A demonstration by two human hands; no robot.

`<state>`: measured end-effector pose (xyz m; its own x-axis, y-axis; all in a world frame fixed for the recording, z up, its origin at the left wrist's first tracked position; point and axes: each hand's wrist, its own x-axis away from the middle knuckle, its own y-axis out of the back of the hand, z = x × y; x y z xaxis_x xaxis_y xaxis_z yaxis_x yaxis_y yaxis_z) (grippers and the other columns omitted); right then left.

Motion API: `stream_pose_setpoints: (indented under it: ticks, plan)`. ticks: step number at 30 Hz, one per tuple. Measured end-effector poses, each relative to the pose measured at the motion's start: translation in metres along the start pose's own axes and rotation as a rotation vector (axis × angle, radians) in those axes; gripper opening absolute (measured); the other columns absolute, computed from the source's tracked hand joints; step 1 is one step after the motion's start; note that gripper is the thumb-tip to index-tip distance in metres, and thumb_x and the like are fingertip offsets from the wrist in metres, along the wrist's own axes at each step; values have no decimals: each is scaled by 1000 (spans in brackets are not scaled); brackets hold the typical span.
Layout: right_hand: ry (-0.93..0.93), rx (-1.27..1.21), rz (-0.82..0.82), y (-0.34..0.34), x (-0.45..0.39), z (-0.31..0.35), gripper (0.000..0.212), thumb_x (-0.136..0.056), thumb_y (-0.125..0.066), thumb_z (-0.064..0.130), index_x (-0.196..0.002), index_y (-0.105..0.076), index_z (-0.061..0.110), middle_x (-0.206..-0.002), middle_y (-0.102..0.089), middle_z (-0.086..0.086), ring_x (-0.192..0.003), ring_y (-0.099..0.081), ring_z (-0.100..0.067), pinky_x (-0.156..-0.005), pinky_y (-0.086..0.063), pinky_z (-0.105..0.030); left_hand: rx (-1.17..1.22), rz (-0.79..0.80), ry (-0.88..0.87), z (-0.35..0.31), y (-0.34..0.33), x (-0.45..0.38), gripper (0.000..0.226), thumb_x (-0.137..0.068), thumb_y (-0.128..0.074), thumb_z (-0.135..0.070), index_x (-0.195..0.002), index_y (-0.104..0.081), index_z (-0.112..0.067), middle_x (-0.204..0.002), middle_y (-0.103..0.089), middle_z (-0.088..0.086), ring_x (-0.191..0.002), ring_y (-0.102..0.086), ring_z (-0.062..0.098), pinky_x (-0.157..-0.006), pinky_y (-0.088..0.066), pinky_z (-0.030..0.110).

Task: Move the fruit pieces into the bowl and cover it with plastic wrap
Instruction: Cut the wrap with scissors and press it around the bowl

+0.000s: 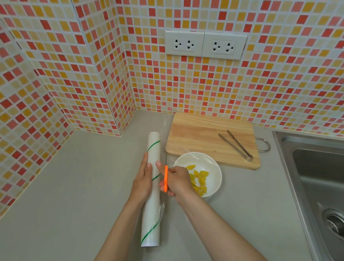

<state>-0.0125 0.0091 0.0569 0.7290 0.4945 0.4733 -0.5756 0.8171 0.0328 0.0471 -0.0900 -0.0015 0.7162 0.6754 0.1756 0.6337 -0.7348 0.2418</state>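
A white bowl point(215, 170) stands on the counter in front of the cutting board, with several yellow fruit pieces point(201, 180) inside and clear plastic film stretched over its top. A long white roll of plastic wrap point(151, 216) with a green spiral line lies lengthwise to the bowl's left, film running from it toward the bowl. My left hand point(143, 181) presses flat on the roll's left side. My right hand point(176, 180) grips a small orange cutter point(166, 179) held against the film between roll and bowl.
A wooden cutting board point(197, 136) lies behind the bowl with metal tongs point(237, 145) resting on it. A steel sink point(322, 181) takes up the right side. Tiled walls with two white socket plates point(204, 44) close in the back and left.
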Motion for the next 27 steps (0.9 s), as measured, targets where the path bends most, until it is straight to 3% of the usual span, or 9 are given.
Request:
stream_pose_setpoints:
  ticks: [8, 11, 16, 23, 27]
  plan:
    - [-17, -7, -22, -3, -22, 13, 52, -73, -71, 49, -45, -49, 12, -39, -54, -5, -27, -47, -14, -29, -26, -12, 26, 1, 15, -2, 2, 5, 47, -101, -28, -34, -147, -19, -41, -155, -29, -10, -139, -33, 12, -117, -26, 41]
    - [-25, -23, -25, -5, -29, 16, 51, -73, -70, 50, -44, -49, 15, -44, -56, -7, -36, -50, -19, -29, -26, -13, 31, 3, 13, -3, 3, 6, 47, -101, -28, -35, -147, -20, -40, -155, -29, -10, -139, -33, 10, -118, -25, 40]
    - [-60, -51, -19, -6, -41, 24, 41, -73, -72, 46, -59, -54, 12, -49, -56, -9, -31, -49, -15, -30, -26, -11, 20, 13, -4, -5, 6, 9, 47, -101, -28, -34, -148, -21, -38, -155, -27, -13, -140, -30, 7, -119, -22, 36]
    - [-111, -32, 12, -7, -56, 31, 46, -73, -71, 51, -61, -51, 10, -53, -57, -13, -40, -49, -20, -30, -25, -12, 24, 16, 5, -7, 6, 12, 47, -101, -29, -35, -147, -21, -41, -154, -27, -15, -138, -31, 5, -118, -23, 35]
    - [-128, -12, 0, -7, -64, 39, 47, -72, -73, 49, -80, -57, 6, -55, -57, -13, -32, -48, -14, -29, -24, -12, 12, 11, 15, -9, 8, 13, 47, -101, -28, -35, -147, -20, -41, -155, -26, -16, -140, -28, 6, -119, -21, 36]
